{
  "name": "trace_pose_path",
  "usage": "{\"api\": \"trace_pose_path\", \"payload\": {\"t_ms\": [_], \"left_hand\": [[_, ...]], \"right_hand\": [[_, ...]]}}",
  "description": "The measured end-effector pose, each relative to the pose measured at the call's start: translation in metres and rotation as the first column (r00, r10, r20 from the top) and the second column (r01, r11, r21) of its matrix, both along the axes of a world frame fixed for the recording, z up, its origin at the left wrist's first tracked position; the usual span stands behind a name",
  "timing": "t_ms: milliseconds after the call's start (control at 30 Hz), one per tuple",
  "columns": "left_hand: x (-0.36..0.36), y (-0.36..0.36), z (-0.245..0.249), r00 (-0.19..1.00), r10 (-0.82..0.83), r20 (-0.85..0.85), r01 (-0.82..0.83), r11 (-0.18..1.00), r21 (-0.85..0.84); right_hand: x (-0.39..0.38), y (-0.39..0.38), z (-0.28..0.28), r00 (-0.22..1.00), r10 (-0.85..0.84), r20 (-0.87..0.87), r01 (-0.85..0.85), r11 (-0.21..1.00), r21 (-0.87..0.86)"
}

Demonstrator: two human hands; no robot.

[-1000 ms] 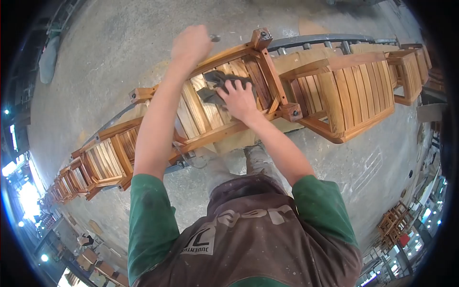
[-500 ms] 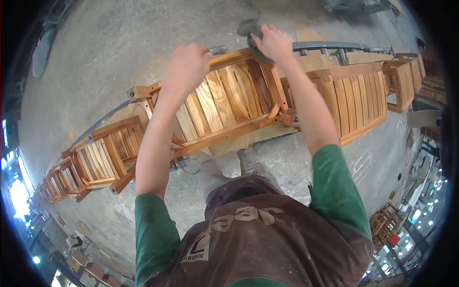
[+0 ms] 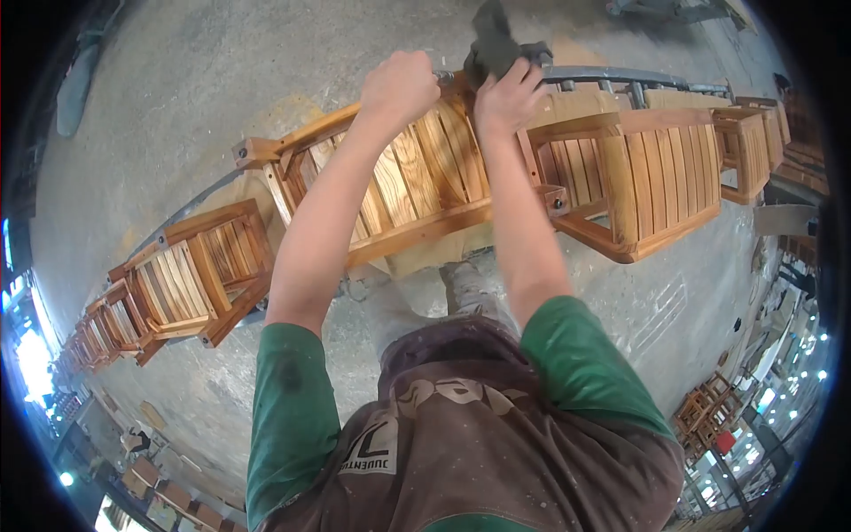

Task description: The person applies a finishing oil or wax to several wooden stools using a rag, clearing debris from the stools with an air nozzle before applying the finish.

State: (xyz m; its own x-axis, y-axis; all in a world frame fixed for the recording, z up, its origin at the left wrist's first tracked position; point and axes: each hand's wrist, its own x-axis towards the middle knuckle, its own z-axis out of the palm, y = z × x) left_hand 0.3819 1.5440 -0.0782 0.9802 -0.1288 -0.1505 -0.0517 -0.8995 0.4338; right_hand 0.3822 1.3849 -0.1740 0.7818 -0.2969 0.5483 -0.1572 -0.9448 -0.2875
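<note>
My left hand is closed in a fist above the far rail of a wooden slatted chair frame. A short silvery-grey tool sticks out of the fist to the right; its kind is not clear. My right hand grips a dark grey-green rag, part of which flops away from me past the fingers. This hand is over the chair's right end rail. The chair's slats are glossy, and my forearms hide parts of its frame.
More slatted wooden chairs stand in a row to the right and left. A dark metal rail runs behind them, with cardboard beneath. Stacked wooden frames lie at lower right on the concrete floor.
My left hand has moved right along the far rail with the tool. My right hand has shifted slightly down and left, and the rag has swung up and out to the right.
</note>
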Motion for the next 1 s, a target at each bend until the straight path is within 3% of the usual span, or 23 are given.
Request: {"api": "trace_pose_path", "payload": {"t_ms": [33,100,133,200,233,300,333,400,433,500,533,600,633,733,800,867,933,967,1000], "left_hand": [[0.005,-0.002,0.001,1.000,0.000,-0.011,0.000,1.000,-0.009],[0.007,-0.008,0.000,1.000,-0.017,-0.023,0.016,1.000,-0.015],[0.010,-0.012,0.001,0.999,-0.037,0.012,0.037,0.999,0.031],[0.019,-0.022,0.003,0.997,-0.057,0.049,0.053,0.996,0.075],[0.023,-0.029,0.002,0.995,-0.088,0.036,0.087,0.996,0.028],[0.019,-0.042,-0.004,0.990,-0.139,0.006,0.139,0.990,-0.025],[0.019,-0.049,-0.007,0.981,-0.195,-0.008,0.195,0.981,0.009],[0.031,-0.057,-0.010,0.971,-0.239,0.005,0.239,0.970,0.038],[0.028,-0.061,-0.016,0.971,-0.241,-0.006,0.241,0.969,0.049],[0.028,-0.069,-0.022,0.971,-0.237,-0.023,0.238,0.970,0.055],[0.027,-0.073,-0.023,0.957,-0.285,-0.047,0.288,0.955,0.074],[0.029,-0.074,-0.020,0.942,-0.330,-0.069,0.335,0.937,0.098],[0.032,-0.066,-0.017,0.957,-0.285,-0.050,0.289,0.949,0.128],[0.014,-0.035,0.010,0.970,-0.221,-0.097,0.238,0.939,0.246],[-0.011,-0.011,0.014,0.987,-0.075,-0.141,0.097,0.982,0.162],[-0.046,0.007,0.023,0.999,0.026,-0.027,-0.023,0.993,0.119],[-0.079,0.009,0.034,0.991,0.111,-0.073,-0.103,0.989,0.105],[-0.093,0.008,0.038,0.982,0.173,-0.080,-0.165,0.982,0.096],[-0.106,0.004,0.040,0.976,0.195,-0.097,-0.186,0.978,0.093]], "right_hand": [[-0.013,0.012,-0.012,0.999,-0.016,-0.031,0.018,0.999,0.042],[-0.035,0.015,-0.095,0.974,0.183,-0.132,-0.208,0.955,-0.210],[-0.052,0.020,-0.042,0.579,0.318,-0.751,-0.493,0.870,-0.011],[-0.057,0.027,-0.034,0.777,0.280,-0.564,-0.374,0.926,-0.055],[-0.061,0.022,-0.020,0.773,0.280,-0.569,-0.376,0.925,-0.055],[-0.072,0.000,0.015,0.606,0.343,-0.718,-0.302,0.934,0.191],[-0.077,-0.018,0.013,0.594,0.368,-0.715,-0.306,0.926,0.223],[-0.085,-0.033,0.027,0.670,0.239,-0.703,-0.314,0.949,0.023],[-0.082,-0.034,0.026,0.666,0.233,-0.709,-0.313,0.950,0.019],[-0.067,-0.026,0.016,0.856,0.181,-0.484,-0.269,0.956,-0.119],[-0.058,-0.022,0.002,0.850,0.183,-0.493,-0.273,0.955,-0.117],[-0.044,-0.012,-0.035,0.973,0.155,-0.173,-0.199,0.940,-0.276],[-0.047,-0.007,-0.038,0.956,0.197,-0.218,-0.263,0.906,-0.331],[-0.034,-0.019,-0.035,0.887,0.325,-0.328,-0.408,0.883,-0.230],[-0.020,-0.020,0.003,0.863,0.405,-0.304,-0.470,0.863,-0.185],[-0.006,-0.026,0.008,0.823,0.491,-0.286,-0.543,0.827,-0.143],[-0.003,-0.044,-0.009,0.699,0.610,-0.373,-0.710,0.528,-0.466],[-0.008,-0.054,-0.009,0.663,0.622,-0.417,-0.724,0.392,-0.567],[-0.011,-0.062,-0.011,0.612,0.643,-0.460,-0.763,0.328,-0.557]]}}
